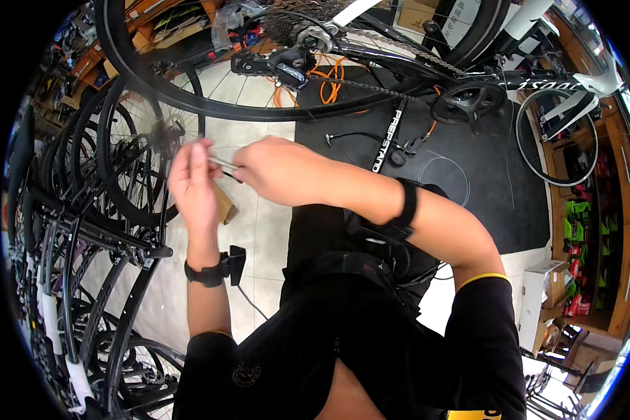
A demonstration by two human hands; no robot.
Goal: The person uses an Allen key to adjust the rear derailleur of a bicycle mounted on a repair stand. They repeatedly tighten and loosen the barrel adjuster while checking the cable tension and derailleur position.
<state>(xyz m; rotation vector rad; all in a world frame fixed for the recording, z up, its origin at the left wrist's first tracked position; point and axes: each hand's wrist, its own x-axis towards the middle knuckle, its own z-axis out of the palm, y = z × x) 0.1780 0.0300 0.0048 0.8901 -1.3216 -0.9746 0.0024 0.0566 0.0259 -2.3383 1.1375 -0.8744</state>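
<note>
A thin, silver-grey rod-shaped piece (222, 163) spans the gap between my two hands; its exact kind cannot be made out. My right hand (276, 168) is closed around one end, and a short dark bit shows below its fingers. At the other end, my left hand (194, 175) has its thumb and fingers pinched together. Just beyond them hangs a bicycle's rear wheel with a black tire (259, 112). The rear derailleur (290, 68), cassette (283, 24) and chain (371, 91) are further off, apart from my hands.
Several bicycles (112, 231) crowd the left side. A black mat (483, 203) lies under a work stand (390, 136), with an orange hose (329, 80) behind. Along the right run wooden shelves (623, 231) and a loose wheel (556, 136). A cardboard piece (225, 206) lies below my hands.
</note>
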